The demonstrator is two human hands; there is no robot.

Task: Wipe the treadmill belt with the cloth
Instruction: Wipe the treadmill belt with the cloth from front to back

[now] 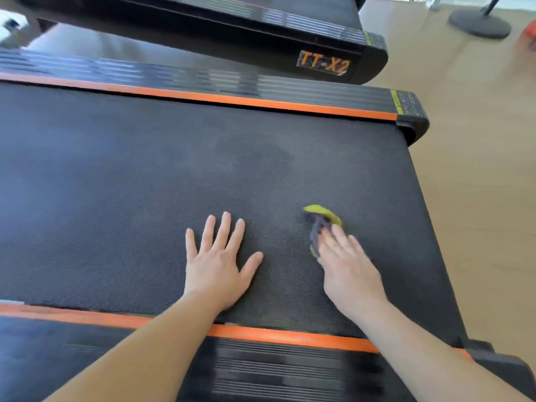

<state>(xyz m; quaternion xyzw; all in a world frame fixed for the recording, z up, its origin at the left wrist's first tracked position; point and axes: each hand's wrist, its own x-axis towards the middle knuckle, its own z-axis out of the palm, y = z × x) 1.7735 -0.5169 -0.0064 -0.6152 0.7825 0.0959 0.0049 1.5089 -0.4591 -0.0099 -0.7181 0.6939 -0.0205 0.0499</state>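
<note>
— Nearest to the camera, what do you see?

— Two bare forearms reaching forward over the near side rail (290,369) of the treadmill, a ribbed black step edged with an orange stripe (290,337).

— And the hands?

— Both are on the treadmill belt (145,175), the dark textured surface that fills the middle. The left hand (217,265) lies flat, palm down, fingers spread wide, holding nothing. The right hand (349,271) is just to its right, apart from it, pressing down on the cloth (320,224).

— How is the grip on that cloth?

— Its fingers lie extended over the cloth and pin it against the belt. Whether the thumb curls under it I cannot tell; that hand is blurred.

— Where exactly is the cloth?

— On the belt under the right fingertips, bunched up, yellow-green with a greyish-purple part, sticking out beyond the fingers. It sits toward the right end of the belt, nearer the near rail than the far one.

— Anything else around?

— The far side rail (261,88) with its own orange stripe, then a second treadmill (261,39) behind with an orange "TT-X2" label (323,62). A light wooden floor (478,198) lies to the right, with a round dark stand base (480,23) at the top right.
</note>
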